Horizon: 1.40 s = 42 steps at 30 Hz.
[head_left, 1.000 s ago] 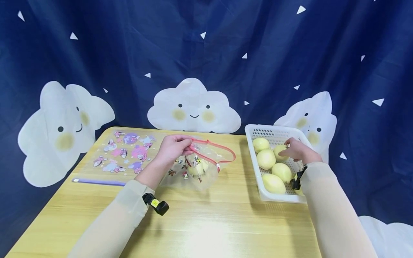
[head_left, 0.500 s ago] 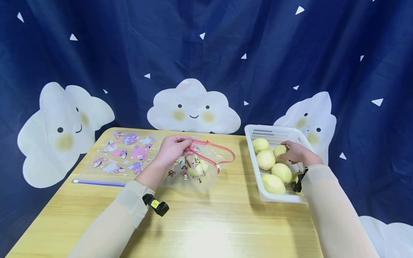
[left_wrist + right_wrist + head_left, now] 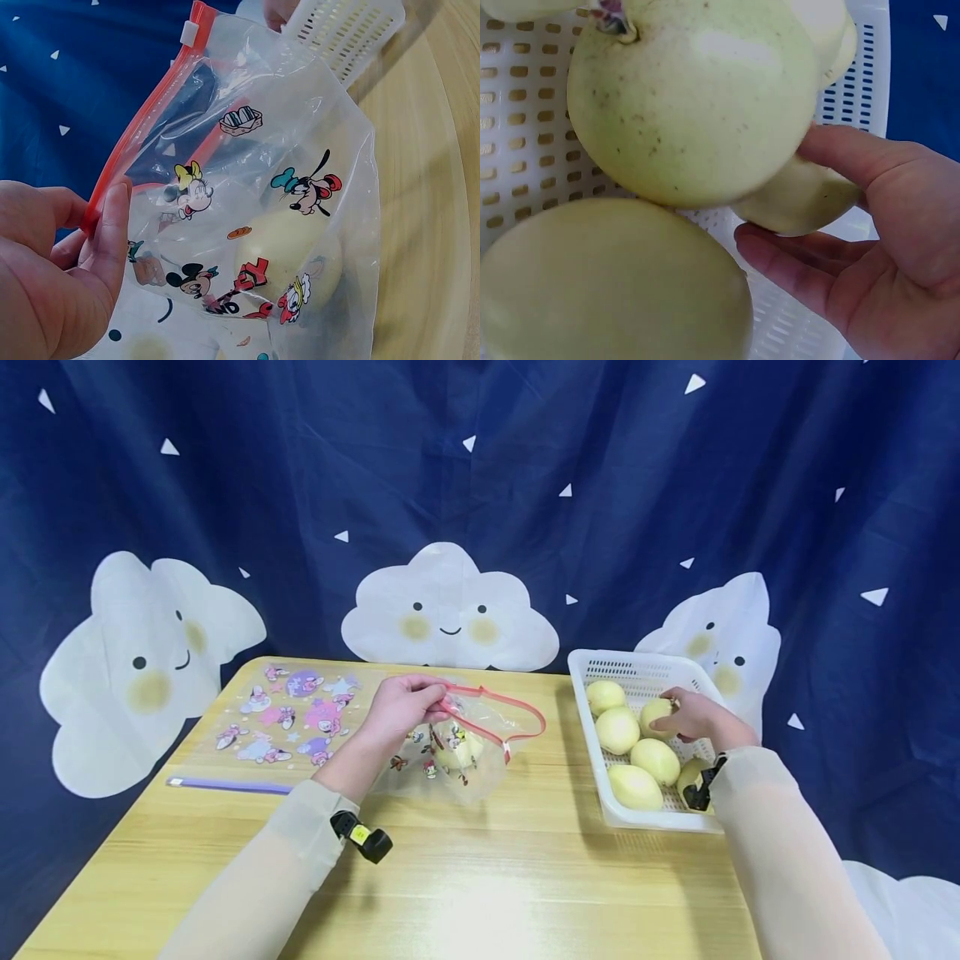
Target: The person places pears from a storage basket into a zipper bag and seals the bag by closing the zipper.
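My left hand pinches the red zip rim of a clear zip bag between thumb and fingers. The rim loops open toward the right, and cartoon figures are printed on the plastic. Inside the bag, in the left wrist view, rests a pale yellow pear. On the right, my right hand reaches into a white slotted basket. Its thumb and fingers grip a pear, partly hidden behind a nearer speckled pear in the right wrist view.
Several more pears lie in the basket, along its left and near sides. A second zip bag, with pink and purple prints and a purple zip, lies flat at the table's left. A dark blue curtain hangs behind the wooden table.
My right hand has come down from above the pear and its fingers now grip it; that pear has shifted slightly right. My left hand holds the bag rim in the same place.
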Available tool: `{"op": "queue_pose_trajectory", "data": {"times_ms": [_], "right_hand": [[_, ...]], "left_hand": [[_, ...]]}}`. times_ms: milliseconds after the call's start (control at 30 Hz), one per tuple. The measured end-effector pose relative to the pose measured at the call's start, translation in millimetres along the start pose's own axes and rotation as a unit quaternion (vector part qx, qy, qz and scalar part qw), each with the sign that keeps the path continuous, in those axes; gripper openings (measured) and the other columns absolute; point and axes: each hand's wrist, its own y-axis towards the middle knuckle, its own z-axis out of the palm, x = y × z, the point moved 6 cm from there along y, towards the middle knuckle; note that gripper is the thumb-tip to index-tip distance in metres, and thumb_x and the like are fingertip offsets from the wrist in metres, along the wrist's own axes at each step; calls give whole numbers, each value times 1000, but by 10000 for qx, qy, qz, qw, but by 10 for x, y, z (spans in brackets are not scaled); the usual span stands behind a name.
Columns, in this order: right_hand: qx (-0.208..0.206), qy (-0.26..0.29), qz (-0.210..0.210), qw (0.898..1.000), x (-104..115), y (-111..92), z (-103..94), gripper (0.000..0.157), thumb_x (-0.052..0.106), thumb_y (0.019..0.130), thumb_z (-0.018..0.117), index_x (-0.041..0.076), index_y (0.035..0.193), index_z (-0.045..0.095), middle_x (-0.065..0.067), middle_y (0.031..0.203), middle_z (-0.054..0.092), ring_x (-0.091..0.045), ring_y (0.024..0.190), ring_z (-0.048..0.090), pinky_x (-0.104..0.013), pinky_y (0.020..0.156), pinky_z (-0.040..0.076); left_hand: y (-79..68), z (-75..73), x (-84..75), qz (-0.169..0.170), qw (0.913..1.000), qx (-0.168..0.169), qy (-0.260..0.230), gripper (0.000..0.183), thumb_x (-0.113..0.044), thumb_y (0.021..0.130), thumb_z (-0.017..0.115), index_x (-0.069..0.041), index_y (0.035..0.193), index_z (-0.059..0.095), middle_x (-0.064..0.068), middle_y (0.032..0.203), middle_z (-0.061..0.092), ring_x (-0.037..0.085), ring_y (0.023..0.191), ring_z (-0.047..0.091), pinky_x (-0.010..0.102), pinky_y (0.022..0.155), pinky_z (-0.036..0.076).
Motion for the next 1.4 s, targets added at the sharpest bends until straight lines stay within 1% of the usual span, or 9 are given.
{"op": "queue_pose_trajectory", "data": {"times_ms": [200,367,533,700,867,1000,1067,1233,1400], "right_hand": [[-378,341,166,9986,-56,-29,-98,87,40,107,69,-11,163,27,-39,145,54,-35,101,75,-41,87,65],[-1001,512,154,9935,-10,-81,-206,89,51,107,65,-7,164,28,-34,129,65,-33,97,74,-45,89,59],[-1633,753,85,9837,113,-141,-296,88,61,107,59,-1,163,33,-23,115,70,-31,96,69,-39,84,54],[-2017,1171,-81,9724,305,-194,-360,94,66,106,57,1,168,29,-26,123,71,-20,90,71,-25,79,53],[-2021,1996,-397,9580,586,-237,-365,101,61,106,62,-6,169,19,-34,140,63,-1,80,70,-11,74,58],[-1834,2643,-754,9438,860,-265,-310,97,49,108,66,-7,169,17,-36,149,55,4,77,71,-13,77,62],[-1728,2786,-882,9406,1008,-300,-271,94,46,108,67,-7,168,19,-35,151,52,3,78,71,-14,79,63],[-1549,2683,-1169,9436,1370,-436,-178,85,40,106,71,-8,162,28,-32,147,51,-7,83,73,-18,84,64],[-1360,2386,-1355,9520,1628,-539,-53,81,40,104,74,-5,160,35,-28,147,55,-21,93,78,-22,87,63]], "left_hand": [[4,5,-1,-14,10000,10,29,28,-5,108,66,6,132,73,4,87,74,8,69,73,21,73,67],[-2,13,-6,-7,10000,31,50,27,-6,108,66,6,131,74,5,87,73,8,69,73,22,73,67],[-5,16,-8,10,10000,42,79,27,-6,108,66,6,131,74,6,88,74,9,70,74,22,73,67],[-11,22,-11,-4,10000,35,55,27,-6,108,66,6,132,73,5,88,74,8,70,74,22,74,67],[-10,18,-17,17,10000,20,68,28,-6,109,65,6,133,73,4,88,74,8,70,73,21,74,67],[-11,13,-16,38,10000,41,76,28,-6,109,65,7,133,72,4,88,74,8,71,74,21,74,67],[-14,13,-15,40,10000,50,75,28,-6,109,65,7,132,72,5,88,75,9,72,75,22,75,67],[-16,10,-7,11,10000,9,97,27,-7,109,66,6,132,73,5,89,75,9,73,74,22,75,67],[-15,1,0,-5,9999,-27,152,27,-9,109,67,4,131,74,5,91,75,9,74,74,22,76,67]]}}
